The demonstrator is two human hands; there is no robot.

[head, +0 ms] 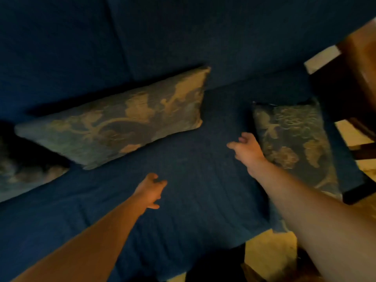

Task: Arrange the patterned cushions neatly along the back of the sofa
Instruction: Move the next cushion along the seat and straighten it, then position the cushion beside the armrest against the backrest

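Note:
A dark blue sofa (195,190) fills the view. One long patterned cushion (114,123) leans against the sofa back in the middle. A second patterned cushion (293,143) lies flat on the seat at the right end. Part of a third cushion (26,174) shows at the left edge. My right hand (247,148) is stretched out with fingers apart, just left of the right cushion's edge, holding nothing. My left hand (150,191) hovers over the bare seat below the middle cushion, fingers loosely spread and empty.
A wooden piece of furniture (358,64) stands close to the sofa's right end. Pale floor (270,253) shows beyond the seat's front edge at the lower right. The scene is dim.

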